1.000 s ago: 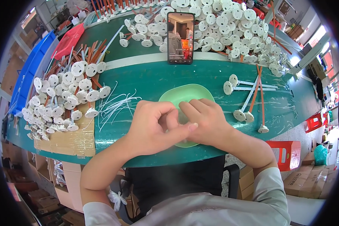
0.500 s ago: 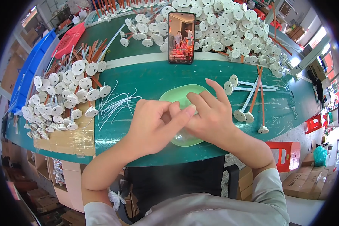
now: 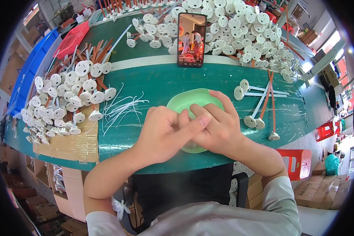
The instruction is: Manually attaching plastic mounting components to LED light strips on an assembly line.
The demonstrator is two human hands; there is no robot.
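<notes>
Over a light-green oval bowl (image 3: 181,100), my left hand (image 3: 161,133) and my right hand (image 3: 221,128) meet with curled fingers. My left thumb lies across the fingers of my right hand. Both hands look pinched closed, and whatever is between the fingertips is hidden. My right index finger arches above the others. Left of the hands, thin white strips (image 3: 124,107) lie loosely on the green table (image 3: 145,80). To the right are several white round-headed pieces (image 3: 249,121) with long flat brown or pale stems.
A heap of similar round-headed pieces (image 3: 72,88) covers cardboard (image 3: 70,147) at the left; a larger heap (image 3: 240,23) fills the back right. A phone (image 3: 191,39) stands upright behind the bowl. A blue tray (image 3: 31,74) and red basket (image 3: 72,39) stand at far left.
My right index finger has bent down and inward from a more raised position. My left thumb has shifted slightly right. Both hands stay together over the bowl.
</notes>
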